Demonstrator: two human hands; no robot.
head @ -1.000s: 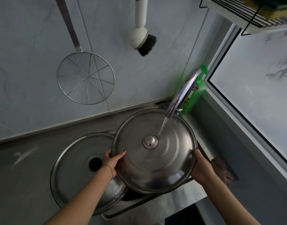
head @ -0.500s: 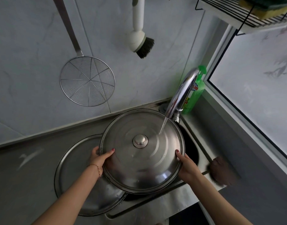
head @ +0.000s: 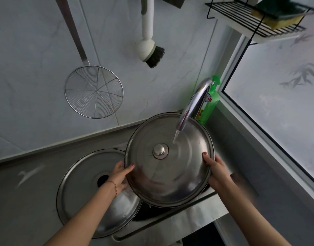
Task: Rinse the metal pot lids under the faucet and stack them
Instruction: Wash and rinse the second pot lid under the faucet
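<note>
The lid (head: pixel 168 167) is held by its rim between the left hand (head: pixel 119 176) & right hand (head: pixel 217 173), under the faucet (head: pixel 193 105). Wet metal is slippery, so it could be dropped onto the 2nd lid (head: pixel 85 190) just below the left hand, w/ water splashed over the desk (head: pixel 19 201).

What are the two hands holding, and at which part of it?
Both hold the domed metal lid by its rim: the left hand at the left edge, the right hand at the right edge. Nobody touches its knob.

domed lid (head: pixel 170 167) under faucet (head: pixel 193 105), flat lid (head: pixel 81 189) left, bottle (head: pixel 208 105) behind
</note>
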